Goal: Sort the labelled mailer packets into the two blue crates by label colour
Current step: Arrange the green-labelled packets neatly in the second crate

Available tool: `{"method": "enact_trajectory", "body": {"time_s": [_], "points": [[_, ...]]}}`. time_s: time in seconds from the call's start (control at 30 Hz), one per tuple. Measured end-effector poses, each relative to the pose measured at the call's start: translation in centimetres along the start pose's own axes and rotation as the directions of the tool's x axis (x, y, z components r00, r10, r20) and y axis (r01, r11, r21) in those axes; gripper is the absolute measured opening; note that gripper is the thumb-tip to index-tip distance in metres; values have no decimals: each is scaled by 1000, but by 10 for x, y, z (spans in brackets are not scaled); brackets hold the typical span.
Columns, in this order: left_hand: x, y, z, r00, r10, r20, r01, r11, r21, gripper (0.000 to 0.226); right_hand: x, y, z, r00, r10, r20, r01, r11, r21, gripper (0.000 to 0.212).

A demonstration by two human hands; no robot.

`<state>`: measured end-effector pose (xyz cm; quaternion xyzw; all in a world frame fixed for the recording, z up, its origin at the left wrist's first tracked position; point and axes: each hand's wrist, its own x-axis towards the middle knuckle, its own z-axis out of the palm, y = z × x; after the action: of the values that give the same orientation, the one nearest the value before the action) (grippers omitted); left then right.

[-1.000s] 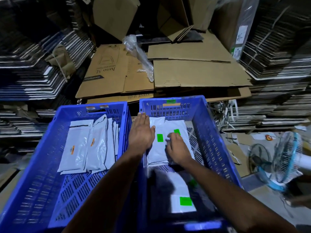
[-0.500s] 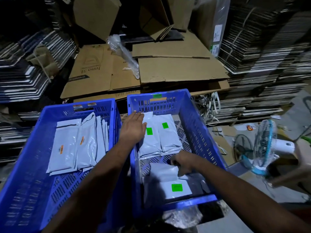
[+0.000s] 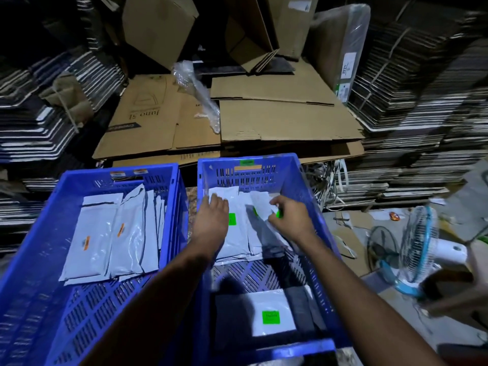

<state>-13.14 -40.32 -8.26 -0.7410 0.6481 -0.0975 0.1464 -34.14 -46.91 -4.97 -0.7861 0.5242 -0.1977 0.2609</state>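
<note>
Two blue crates are set side by side: the left crate point(image 3: 39, 260) holds orange-labelled packets point(image 3: 89, 241), the right crate point(image 3: 303, 186) green-labelled ones. Half a second ago the right hand point(image 3: 287, 217) was low at the near packets; a green-labelled packet point(image 3: 264, 207) has since been carried to the far stack point(image 3: 237, 241) and is pinched there. The left hand point(image 3: 211, 220) lies flat, fingers apart, on the stack. One green-labelled packet point(image 3: 272, 315) remains near, apart from both hands.

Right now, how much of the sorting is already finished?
Done: orange-label packets lie in the left crate, green-label ones in the right crate. In hand: the right hand sets a packet onto the green row while the left hand steadies it. Left: no unsorted pile is visible; one green packet lies apart.
</note>
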Motion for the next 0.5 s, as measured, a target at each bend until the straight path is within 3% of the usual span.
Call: {"method": "enact_trajectory", "body": {"time_s": [0.07, 0.2, 0.3, 0.33, 0.43, 0.5], "points": [[3, 13, 2, 998, 7, 64, -5, 999, -32, 63, 16, 0, 25, 999, -24, 32, 27, 995, -96, 32], [-1, 36, 23, 990, -70, 125, 101, 959, -266, 61, 22, 12, 62, 969, -62, 240, 133, 947, -292, 32], [10, 46, 42, 976, -189, 108, 218, 871, -440, 61, 29, 20, 74, 981, -172, 86, 190, 933, -306, 36], [15, 46, 46, 967, -223, 125, 256, 833, -490, 64, 32, 21, 78, 976, -196, 94, 216, 919, -329, 41], [32, 51, 67, 953, -291, 86, 293, 810, -508, 64, 40, 30, 98, 944, -154, 293, 264, 884, -386, 60], [34, 55, 71, 946, -312, 90, 308, 776, -551, 54, 45, 38, 111, 934, -81, 347, 232, 878, -419, 66]]}}
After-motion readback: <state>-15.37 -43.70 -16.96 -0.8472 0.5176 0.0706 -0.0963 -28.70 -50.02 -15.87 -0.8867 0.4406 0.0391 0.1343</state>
